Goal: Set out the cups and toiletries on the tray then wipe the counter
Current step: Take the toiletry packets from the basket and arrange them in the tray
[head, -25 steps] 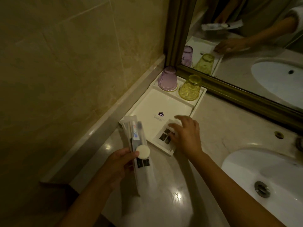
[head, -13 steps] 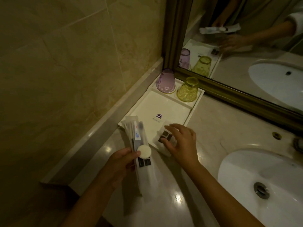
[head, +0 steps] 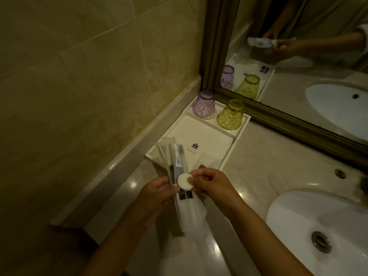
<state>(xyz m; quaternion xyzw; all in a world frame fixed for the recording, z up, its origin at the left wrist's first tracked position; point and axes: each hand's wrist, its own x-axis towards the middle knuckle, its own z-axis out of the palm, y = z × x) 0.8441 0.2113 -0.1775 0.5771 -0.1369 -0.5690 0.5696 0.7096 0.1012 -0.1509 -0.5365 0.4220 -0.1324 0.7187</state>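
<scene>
Left hand (head: 157, 194) clamped on bundle of toiletry packets (head: 175, 166), long axis toward upper centre. Right hand (head: 211, 184) pinching round white soap (head: 185, 181) atop bundle. Tray (head: 235, 144) just above hands, centre frame, right hand nearer. In tray: purple cup (head: 204, 106) and yellow cup (head: 231, 115) inverted at far end, flat sachet (head: 207, 159) at near end.

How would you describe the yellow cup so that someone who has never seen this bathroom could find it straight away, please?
Find the gold-framed mirror above the counter; a white tray sits in the corner below it, against the tiled wall. Two upturned cups stand along the tray's far end. The yellow cup is the one nearer the sink, beside the purple cup.
</scene>
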